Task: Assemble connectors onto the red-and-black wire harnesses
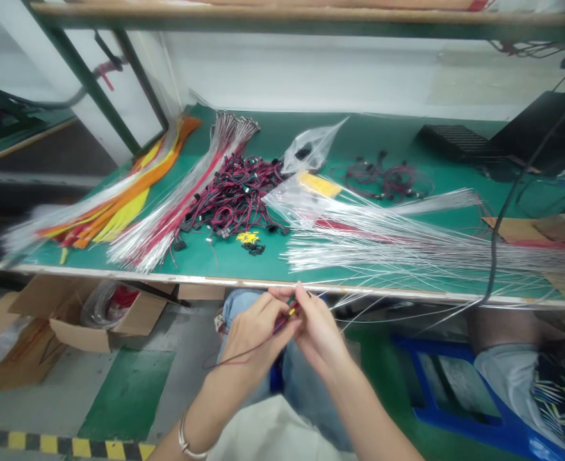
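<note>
The left hand (263,320), fingers curled nearly closed, pinches a red-and-black wire (244,354) just before the green bench (244,266); the right hand (318,326) bends in at its yellow piece (291,312), though I can't tell its grip. Mid-bench sits a harness heap (234,198); pale strands (340,250) cover the bench's right half.

Cartons (83,337) were set on the floor (191,378) at the left, where striped tape (32,442) was also laid. A blue stool (508,419) was placed at the right. Above the counter (234,264), a shelf (311,24) was mounted; a black cord (496,237) was hung at its right.
</note>
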Demonstrator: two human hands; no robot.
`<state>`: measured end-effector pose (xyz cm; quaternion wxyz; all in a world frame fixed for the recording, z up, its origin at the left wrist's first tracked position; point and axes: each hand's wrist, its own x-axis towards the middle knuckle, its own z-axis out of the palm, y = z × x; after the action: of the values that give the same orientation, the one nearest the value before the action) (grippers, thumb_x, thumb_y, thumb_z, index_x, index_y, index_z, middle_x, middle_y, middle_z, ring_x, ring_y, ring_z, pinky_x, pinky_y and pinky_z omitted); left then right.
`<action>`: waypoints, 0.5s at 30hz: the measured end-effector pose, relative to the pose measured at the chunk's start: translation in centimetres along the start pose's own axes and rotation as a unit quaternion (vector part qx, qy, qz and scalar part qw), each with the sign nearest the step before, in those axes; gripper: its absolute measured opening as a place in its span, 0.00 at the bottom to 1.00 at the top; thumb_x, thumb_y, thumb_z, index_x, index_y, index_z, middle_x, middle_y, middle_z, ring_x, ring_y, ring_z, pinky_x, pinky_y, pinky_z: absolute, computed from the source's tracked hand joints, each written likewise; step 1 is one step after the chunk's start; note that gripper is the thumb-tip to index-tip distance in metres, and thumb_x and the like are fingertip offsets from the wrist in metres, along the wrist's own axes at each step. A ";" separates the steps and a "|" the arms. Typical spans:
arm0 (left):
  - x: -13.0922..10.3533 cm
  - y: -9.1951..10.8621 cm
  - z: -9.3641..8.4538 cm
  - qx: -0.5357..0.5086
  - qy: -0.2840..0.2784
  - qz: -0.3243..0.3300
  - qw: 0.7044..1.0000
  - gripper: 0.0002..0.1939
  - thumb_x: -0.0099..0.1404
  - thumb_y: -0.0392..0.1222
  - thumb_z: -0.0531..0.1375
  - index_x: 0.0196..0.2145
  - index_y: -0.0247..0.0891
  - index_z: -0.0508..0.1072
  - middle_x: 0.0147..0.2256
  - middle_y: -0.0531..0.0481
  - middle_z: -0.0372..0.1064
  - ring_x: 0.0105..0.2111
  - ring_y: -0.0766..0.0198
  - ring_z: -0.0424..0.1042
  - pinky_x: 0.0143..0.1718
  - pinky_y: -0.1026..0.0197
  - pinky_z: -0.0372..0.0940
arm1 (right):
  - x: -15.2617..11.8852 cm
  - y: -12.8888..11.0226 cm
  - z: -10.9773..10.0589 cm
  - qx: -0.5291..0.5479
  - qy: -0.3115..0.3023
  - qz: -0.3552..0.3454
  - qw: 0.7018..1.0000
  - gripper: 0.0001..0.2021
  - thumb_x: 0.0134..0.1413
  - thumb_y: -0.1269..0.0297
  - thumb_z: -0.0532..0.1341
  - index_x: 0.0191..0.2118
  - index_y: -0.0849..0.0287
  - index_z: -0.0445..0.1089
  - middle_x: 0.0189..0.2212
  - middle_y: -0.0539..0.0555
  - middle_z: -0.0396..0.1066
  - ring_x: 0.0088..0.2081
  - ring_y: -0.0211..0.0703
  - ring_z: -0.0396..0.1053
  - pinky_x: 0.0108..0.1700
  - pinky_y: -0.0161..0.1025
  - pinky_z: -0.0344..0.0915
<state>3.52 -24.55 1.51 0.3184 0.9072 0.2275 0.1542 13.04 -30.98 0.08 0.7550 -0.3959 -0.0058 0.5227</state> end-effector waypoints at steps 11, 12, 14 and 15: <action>0.0 0.3 -0.3 -0.050 -0.035 -0.065 0.996 0.05 0.63 0.39 0.53 0.32 0.40 0.68 0.32 0.53 0.68 0.32 0.65 0.68 0.31 0.64 0.58 | -0.1 0.3 0.2 -0.010 0.007 -0.026 1.000 0.17 0.45 0.52 0.65 0.32 0.63 0.72 0.37 0.58 0.73 0.38 0.42 0.71 0.37 0.33 0.67; -0.2 0.2 -0.5 -0.054 -0.052 -0.073 0.995 0.07 0.64 0.41 0.51 0.34 0.40 0.68 0.31 0.53 0.68 0.31 0.65 0.68 0.30 0.64 0.58 | -0.1 0.3 0.2 0.011 -0.001 -0.024 1.000 0.15 0.46 0.54 0.65 0.31 0.63 0.71 0.38 0.58 0.73 0.40 0.43 0.71 0.38 0.33 0.67; -0.7 -0.2 -1.4 -0.042 -0.072 -0.061 0.995 0.11 0.66 0.45 0.49 0.36 0.41 0.70 0.29 0.52 0.67 0.30 0.64 0.67 0.31 0.64 0.58 | -0.1 0.0 0.2 0.077 -0.021 -0.005 0.997 0.12 0.48 0.58 0.65 0.28 0.62 0.67 0.37 0.58 0.73 0.43 0.47 0.70 0.42 0.37 0.67; -1.0 -0.6 -2.1 -0.038 -0.074 -0.051 0.995 0.12 0.66 0.46 0.49 0.37 0.42 0.70 0.30 0.52 0.68 0.32 0.64 0.67 0.32 0.63 0.59 | -0.1 -0.2 0.1 0.117 -0.029 0.009 0.993 0.11 0.49 0.59 0.64 0.27 0.62 0.65 0.34 0.57 0.74 0.43 0.48 0.70 0.44 0.40 0.66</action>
<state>1.59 -23.57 2.58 0.3760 0.8907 0.2431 0.0788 13.09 -31.01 0.34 0.7911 -0.2898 0.0371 0.5374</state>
